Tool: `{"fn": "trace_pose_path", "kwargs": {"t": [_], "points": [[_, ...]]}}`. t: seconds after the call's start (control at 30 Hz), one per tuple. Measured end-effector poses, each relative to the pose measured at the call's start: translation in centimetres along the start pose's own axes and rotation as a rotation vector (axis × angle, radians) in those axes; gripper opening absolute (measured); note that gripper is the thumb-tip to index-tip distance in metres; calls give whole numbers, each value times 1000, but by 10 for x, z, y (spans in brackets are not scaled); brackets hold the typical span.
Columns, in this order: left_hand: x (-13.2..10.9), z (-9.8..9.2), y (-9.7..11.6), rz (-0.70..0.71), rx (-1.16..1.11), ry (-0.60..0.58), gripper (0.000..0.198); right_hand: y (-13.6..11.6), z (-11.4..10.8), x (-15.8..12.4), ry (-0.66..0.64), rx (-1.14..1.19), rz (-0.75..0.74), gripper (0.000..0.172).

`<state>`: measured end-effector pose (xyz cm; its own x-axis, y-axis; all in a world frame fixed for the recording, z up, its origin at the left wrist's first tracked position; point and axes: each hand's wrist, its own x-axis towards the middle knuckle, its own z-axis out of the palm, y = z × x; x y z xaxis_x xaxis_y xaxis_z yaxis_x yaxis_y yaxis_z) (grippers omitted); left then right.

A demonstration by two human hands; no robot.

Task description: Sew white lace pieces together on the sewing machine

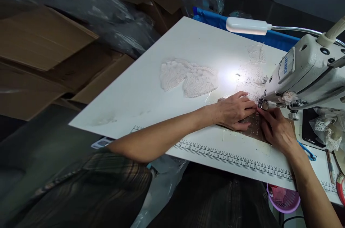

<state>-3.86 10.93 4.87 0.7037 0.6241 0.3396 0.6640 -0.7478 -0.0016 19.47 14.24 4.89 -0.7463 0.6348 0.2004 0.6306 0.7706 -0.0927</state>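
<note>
My left hand (237,111) lies with its fingers spread on a brown plate (254,127) on the sewing table. Its fingertips reach the presser foot (263,104) of a white sewing machine (304,71). From the other side my right hand (280,129) meets them, fingers bent and pressed together close to the foot. Whatever lies between those fingertips is too small to make out. White lace (252,77) spreads behind the presser foot, partly hidden by the left hand. Two joined, gathered white lace pieces (188,77) rest farther left on the table.
A lit lamp (248,26) hangs over the white table (151,98), whose front edge carries a ruler strip (229,158). Blue thread snips (308,151), a clear bag of lace scraps (330,127) and a purple basket (287,201) are at right. Cardboard boxes (40,41) stand left.
</note>
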Motion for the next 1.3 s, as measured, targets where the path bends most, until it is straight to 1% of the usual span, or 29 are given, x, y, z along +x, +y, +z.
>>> {"fn": "trace_pose_path", "kwargs": {"t": [0.1, 0.27, 0.37, 0.43, 0.53, 0.6, 0.7, 0.77, 0.83, 0.87, 0.93, 1.03, 1.17, 1.3], "points": [[0, 1, 0, -7, -18, 13, 38, 0, -1, -1, 16, 9, -31, 41], [1, 1, 0, -35, -29, 5, 41, -1, 3, -1, 0, 49, 1, 42], [2, 0, -1, -43, -37, -7, 43, -4, 5, -1, 16, 75, 2, 43], [2, 0, -2, -45, -37, -22, 44, -4, 3, -2, 34, 106, -3, 43], [3, -1, -3, -47, -27, -55, 49, -1, -7, -5, 39, 209, 10, 40], [4, 0, -4, -57, -19, -71, 53, 5, -16, -6, 16, 299, 57, 38], [4, 1, -5, -69, -18, -77, 58, 16, -26, -7, -53, 426, 188, 41], [5, 2, -6, -74, -26, -74, 59, 24, -27, -4, -92, 505, 261, 43], [5, 3, -7, -77, -37, -65, 58, 30, -22, 0, -103, 567, 292, 44], [5, 4, -7, -76, -42, -61, 58, 32, -19, 2, -85, 579, 304, 46], [4, 4, -7, -73, -46, -54, 58, 34, -11, 6, -3, 574, 351, 50], [4, 4, -7, -81, -44, -51, 58, 29, -3, 6, 115, 572, 396, 51], [3, 5, -6, -108, -56, -52, 58, 18, 2, -2, 134, 585, 368, 53], [2, 6, -5, -149, -86, -39, 60, 14, 8, -6, 141, 504, 354, 45]]}}
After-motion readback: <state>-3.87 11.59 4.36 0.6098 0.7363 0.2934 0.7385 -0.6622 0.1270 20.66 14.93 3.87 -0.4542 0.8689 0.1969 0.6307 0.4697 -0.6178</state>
